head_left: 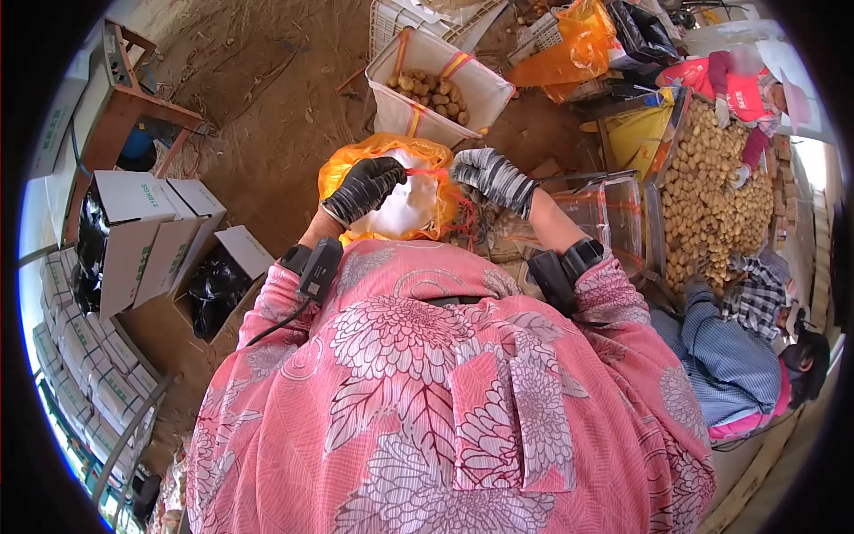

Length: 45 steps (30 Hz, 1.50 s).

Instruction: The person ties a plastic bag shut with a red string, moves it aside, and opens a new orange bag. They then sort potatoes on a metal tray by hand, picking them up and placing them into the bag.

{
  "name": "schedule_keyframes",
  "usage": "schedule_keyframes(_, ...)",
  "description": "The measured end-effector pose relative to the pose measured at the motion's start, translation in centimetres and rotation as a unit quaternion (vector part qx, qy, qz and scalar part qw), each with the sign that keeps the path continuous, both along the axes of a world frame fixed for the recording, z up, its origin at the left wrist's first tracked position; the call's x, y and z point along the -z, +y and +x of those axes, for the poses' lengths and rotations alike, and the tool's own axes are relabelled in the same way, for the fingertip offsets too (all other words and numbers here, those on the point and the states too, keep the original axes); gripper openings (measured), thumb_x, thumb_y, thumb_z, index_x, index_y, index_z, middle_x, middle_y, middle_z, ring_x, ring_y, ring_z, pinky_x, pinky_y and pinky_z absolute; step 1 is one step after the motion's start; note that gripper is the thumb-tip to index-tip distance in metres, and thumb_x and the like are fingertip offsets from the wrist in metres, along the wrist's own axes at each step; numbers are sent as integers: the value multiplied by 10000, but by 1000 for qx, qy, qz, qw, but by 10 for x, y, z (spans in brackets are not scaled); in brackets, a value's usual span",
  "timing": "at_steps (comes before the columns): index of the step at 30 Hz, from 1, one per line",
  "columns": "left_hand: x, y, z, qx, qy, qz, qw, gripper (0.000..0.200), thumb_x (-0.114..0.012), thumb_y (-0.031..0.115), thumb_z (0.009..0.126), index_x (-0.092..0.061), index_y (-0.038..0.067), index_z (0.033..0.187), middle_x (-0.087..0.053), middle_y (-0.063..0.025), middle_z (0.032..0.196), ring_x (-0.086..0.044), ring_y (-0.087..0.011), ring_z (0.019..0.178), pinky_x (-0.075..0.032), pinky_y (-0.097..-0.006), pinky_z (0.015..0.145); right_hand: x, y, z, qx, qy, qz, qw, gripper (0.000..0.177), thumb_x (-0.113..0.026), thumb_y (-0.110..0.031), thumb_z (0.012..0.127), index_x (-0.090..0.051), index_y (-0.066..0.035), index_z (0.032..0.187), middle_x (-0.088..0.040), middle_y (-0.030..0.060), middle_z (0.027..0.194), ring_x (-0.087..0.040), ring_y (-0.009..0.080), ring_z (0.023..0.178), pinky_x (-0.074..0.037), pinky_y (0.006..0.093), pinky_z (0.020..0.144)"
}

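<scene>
1. The left hand (365,189) is closed on the red string (427,171); the right hand (494,181) pinches it farther along.
2. The orange bag (334,166), with its white lining (400,214), sits beneath both hands, before the person's body.
3. An even, gentle pull likely serves best, keeping the string clear of the loose red strands (465,216) beside the bag.

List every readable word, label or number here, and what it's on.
"10KGS": top flap of an open white box; any mark before it is unclear.
Green characters lower on the white boxes: too small to read.
Green print on the stacked boxes: too small.
White marks on the red vest: blurred.
</scene>
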<state>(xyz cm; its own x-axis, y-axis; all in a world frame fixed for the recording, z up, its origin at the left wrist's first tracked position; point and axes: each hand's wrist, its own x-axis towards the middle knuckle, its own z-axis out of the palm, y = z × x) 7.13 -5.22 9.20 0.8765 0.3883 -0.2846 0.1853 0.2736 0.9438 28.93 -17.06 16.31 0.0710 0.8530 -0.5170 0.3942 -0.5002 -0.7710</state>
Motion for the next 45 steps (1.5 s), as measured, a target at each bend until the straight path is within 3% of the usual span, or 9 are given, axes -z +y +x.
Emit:
schedule_keyframes(7,-6,4,0,5,24,-20,1000,150,-529,141,864,-609,31,926,-528,6,661,-486,-74,529,-413,-219,474,-5,3,-5,-15,2,80,997,143,-563,-130,859,-601,6,841,-602,46,695,-534,125,643,-458,285,645)
schedule_keyframes(13,-61,20,-14,-122,135,442,878,260,-611,278,819,-641,45,929,-634,-108,800,-609,-317,783,-470,-360,714,-20,11,-11,-54,-30,164,985,160,-588,-133,830,-604,22,865,-617,145,735,-556,207,661,-455,322,676)
schedule_keyframes(22,-81,8,-3,-41,93,-298,949,413,-562,409,846,-627,2,822,-624,-99,681,-596,-183,524,-511,-294,514,-55,41,-55,-250,-162,288,910,165,-584,-222,801,-605,-58,806,-603,145,733,-590,313,733,-456,409,661)
schedule_keyframes(28,-100,47,-9,161,273,198,928,201,-583,228,772,-648,39,785,-627,-100,647,-613,-210,547,-490,-323,478,-7,69,-71,-235,-52,264,934,162,-601,-189,809,-649,-65,903,-622,163,767,-587,327,703,-463,371,661)
schedule_keyframes(30,-127,48,-2,205,329,607,694,150,-556,163,737,-660,66,785,-641,-128,713,-619,-267,601,-487,-359,523,3,83,-79,-171,1,210,963,176,-603,-162,812,-642,-41,934,-620,136,698,-550,222,591,-456,319,630)
schedule_keyframes(35,-107,55,0,72,255,723,638,175,-544,84,733,-658,66,866,-637,-141,905,-617,-318,768,-491,-372,631,0,108,-66,-69,127,65,987,131,-605,-141,821,-646,-42,897,-582,16,629,-485,94,511,-427,257,493)
schedule_keyframes(38,-46,57,-9,-187,-48,395,898,246,-619,-49,719,-652,51,941,-643,-96,836,-617,-222,754,-491,-270,705,9,108,-60,-7,194,14,981,127,-566,-156,842,-609,-37,848,-546,25,605,-508,113,446,-430,249,397)
schedule_keyframes(41,2,47,-3,-328,-92,-28,940,152,-601,-21,790,-640,22,931,-650,-63,838,-605,-154,749,-493,-260,699,7,105,-57,2,181,-44,982,136,-566,-166,849,-603,-37,828,-550,27,613,-505,111,446,-435,249,406)
schedule_keyframes(45,0,41,-4,-290,-67,-74,952,116,-622,40,812,-631,17,925,-652,-61,843,-602,-132,725,-497,-262,697,13,101,-49,-25,160,-31,986,148,-559,-174,855,-584,-44,789,-537,22,602,-495,110,437,-417,253,391)
